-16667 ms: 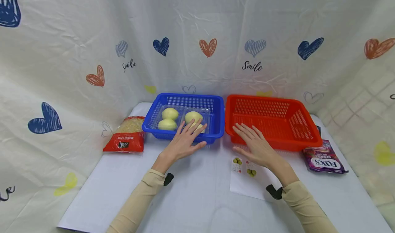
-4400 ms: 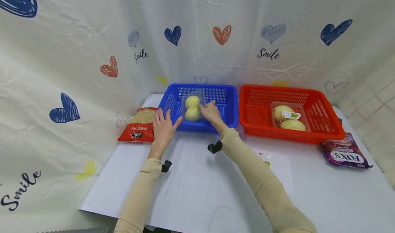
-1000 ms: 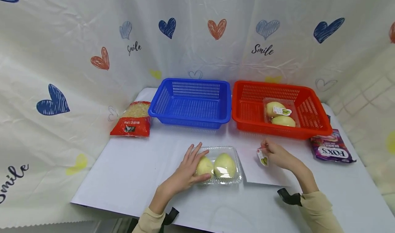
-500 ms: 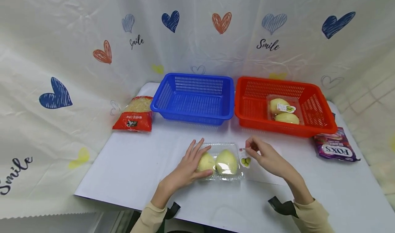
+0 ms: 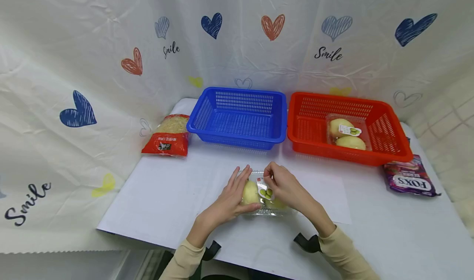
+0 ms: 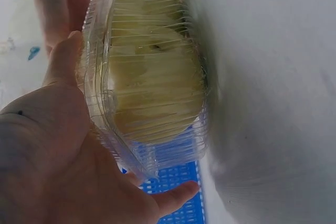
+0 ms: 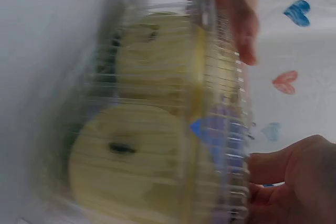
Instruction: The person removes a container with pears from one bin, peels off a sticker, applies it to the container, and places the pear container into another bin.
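In the head view, a clear plastic clamshell box (image 5: 267,211) with two pale yellow melons (image 5: 250,192) lies on the table. My left hand (image 5: 227,199) rests across its left end, fingers extended over the lid and thumb at the near side. A white label (image 5: 264,191) printed with green fruit is pinched between thumb and fingertips of my right hand (image 5: 290,189), over the lid's middle. Whether the label touches the plastic I cannot tell. The left wrist view shows the ribbed box (image 6: 152,153) side-on; the right wrist view of the melons (image 7: 142,171) is blurred.
Behind stands a blue basket (image 5: 240,138). Right of it, a red basket (image 5: 311,146) holds a labelled box of melons (image 5: 349,142). A red bag (image 5: 168,142) lies left, a purple FOX'S packet (image 5: 411,179) right. A white sheet (image 5: 329,193) lies beside the box.
Both melon boxes were in the blue basket; one now sits in the red basket, the other in front of me. My right hand has carried the label left from the sheet to over the lid.
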Tool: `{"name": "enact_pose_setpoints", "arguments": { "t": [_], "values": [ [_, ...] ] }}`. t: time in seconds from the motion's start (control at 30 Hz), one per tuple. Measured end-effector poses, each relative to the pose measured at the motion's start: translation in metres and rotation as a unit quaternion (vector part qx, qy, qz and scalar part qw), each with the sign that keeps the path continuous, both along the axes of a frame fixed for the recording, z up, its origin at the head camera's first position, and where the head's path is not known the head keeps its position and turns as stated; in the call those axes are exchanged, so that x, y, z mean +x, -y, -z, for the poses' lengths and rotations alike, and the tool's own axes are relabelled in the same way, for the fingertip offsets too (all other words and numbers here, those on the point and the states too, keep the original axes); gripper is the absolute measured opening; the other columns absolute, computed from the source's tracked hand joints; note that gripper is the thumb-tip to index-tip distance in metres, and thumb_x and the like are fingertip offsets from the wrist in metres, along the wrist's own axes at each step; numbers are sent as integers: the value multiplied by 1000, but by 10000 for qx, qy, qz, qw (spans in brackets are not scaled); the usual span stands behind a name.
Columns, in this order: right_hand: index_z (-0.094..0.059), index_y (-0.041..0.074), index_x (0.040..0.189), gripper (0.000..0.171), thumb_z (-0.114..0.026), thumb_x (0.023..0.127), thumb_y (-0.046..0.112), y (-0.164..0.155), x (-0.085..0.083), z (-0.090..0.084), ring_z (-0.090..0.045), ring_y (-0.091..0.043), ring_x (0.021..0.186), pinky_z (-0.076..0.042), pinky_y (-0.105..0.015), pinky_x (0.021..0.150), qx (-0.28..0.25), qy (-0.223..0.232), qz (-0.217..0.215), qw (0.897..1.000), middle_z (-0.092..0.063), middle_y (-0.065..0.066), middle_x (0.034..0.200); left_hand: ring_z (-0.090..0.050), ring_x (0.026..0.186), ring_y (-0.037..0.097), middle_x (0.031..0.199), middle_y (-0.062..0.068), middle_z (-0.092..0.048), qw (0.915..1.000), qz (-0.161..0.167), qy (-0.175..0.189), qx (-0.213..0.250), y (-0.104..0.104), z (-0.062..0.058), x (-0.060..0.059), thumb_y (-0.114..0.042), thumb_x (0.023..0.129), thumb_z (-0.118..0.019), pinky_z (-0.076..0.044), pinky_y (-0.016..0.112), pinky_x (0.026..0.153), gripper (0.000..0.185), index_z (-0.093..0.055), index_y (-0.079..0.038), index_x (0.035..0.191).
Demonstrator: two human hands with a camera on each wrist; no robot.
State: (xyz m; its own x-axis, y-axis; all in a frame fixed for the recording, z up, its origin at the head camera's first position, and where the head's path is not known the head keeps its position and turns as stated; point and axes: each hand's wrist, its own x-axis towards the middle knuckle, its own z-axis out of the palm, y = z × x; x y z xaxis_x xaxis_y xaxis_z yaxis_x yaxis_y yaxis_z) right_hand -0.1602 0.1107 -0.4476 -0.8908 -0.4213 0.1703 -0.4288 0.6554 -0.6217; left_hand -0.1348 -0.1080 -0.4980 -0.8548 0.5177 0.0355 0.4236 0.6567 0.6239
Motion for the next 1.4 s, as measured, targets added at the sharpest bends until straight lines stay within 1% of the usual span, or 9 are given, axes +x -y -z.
{"name": "enact_pose_setpoints", "arguments": {
  "t": [0.2, 0.3, 0.43, 0.53, 0.67, 0.9, 1.2, 1.3, 1.4],
  "values": [
    [-58, 8, 95, 7, -63, 96, 4, 7, 3, 12, -50, -19, 82, -45, -33, 74, 499, -955, 308, 9937, -60, -3, 86, 9, 163, 29, 176, -2, 1, 10000, -1, -19, -90, 0, -1, -1, -53, 94, -69, -14, 54, 131, 108, 3, -15, 166],
    [-62, 6, 105, 10, -66, 96, 7, 6, 7, 13, -55, -24, 94, -53, -37, 81, 692, -1212, 324, 9897, -62, -7, 100, 5, 163, 34, 176, 0, -1, 9999, 19, -87, -108, 0, 0, -2, -52, 94, -69, -15, 55, 131, 108, 1, -14, 166],
    [-65, 8, 119, 25, -72, 94, 12, -1, 12, 9, -57, -28, 113, -56, -45, 97, 954, -1601, 64, 9825, -63, -10, 120, 4, 163, 35, 176, 0, -1, 9999, 7, -92, -132, 1, 2, -1, -53, 94, -70, -18, 57, 130, 109, 1, -13, 166],
    [-70, 13, 118, 27, -77, 91, 15, -7, 15, 7, -61, -26, 117, -53, -47, 101, 929, -1845, -292, 9780, -68, -6, 122, 7, 163, 32, 176, -1, 0, 9999, -2, -42, -142, 1, -1, 0, -53, 94, -69, -20, 58, 129, 109, 2, -15, 166],
    [-74, 18, 119, 28, -77, 92, 23, -10, 18, 11, -64, -22, 118, -52, -47, 100, 903, -1803, -540, 9780, -72, 0, 121, 7, 163, 32, 176, 2, -2, 9999, 5, -92, -61, 2, -3, 1, -52, 94, -70, -22, 60, 128, 108, 1, -13, 166],
    [-71, 24, 128, 39, -73, 92, 38, -15, 23, 16, -60, -27, 122, -48, -50, 97, 1385, -1755, -76, 9747, -71, 3, 128, 1, 161, 41, 176, 9, -5, 9995, 116, -287, -105, -1, -1, 1, -52, 94, -70, -20, 58, 129, 108, -2, -7, 166],
    [-70, 14, 127, 38, -71, 95, 35, -15, 13, 8, -59, -29, 122, -45, -52, 107, 1272, -1929, -407, 9721, -71, -2, 124, 3, 162, 39, 176, 5, -4, 9999, 63, -130, -91, -1, -2, 1, -51, 94, -70, -18, 58, 129, 107, -2, -10, 166],
    [-68, 10, 130, 38, -66, 100, 32, -14, 8, 10, -59, -31, 126, -46, -54, 107, 1218, -1684, -302, 9777, -70, -7, 128, 4, 162, 38, 176, 5, -4, 9999, 76, -51, -115, -1, -1, 2, -51, 95, -69, -17, 58, 130, 107, -1, -10, 166],
    [-65, 8, 133, 38, -60, 103, 31, -16, 1, 17, -58, -35, 131, -45, -58, 108, 1028, -1019, -100, 9894, -68, -10, 134, 6, 162, 37, 176, 4, -3, 9999, 98, -3, -95, -1, -1, 2, -52, 95, -68, -16, 58, 130, 106, -1, -11, 166]
  ]
}}
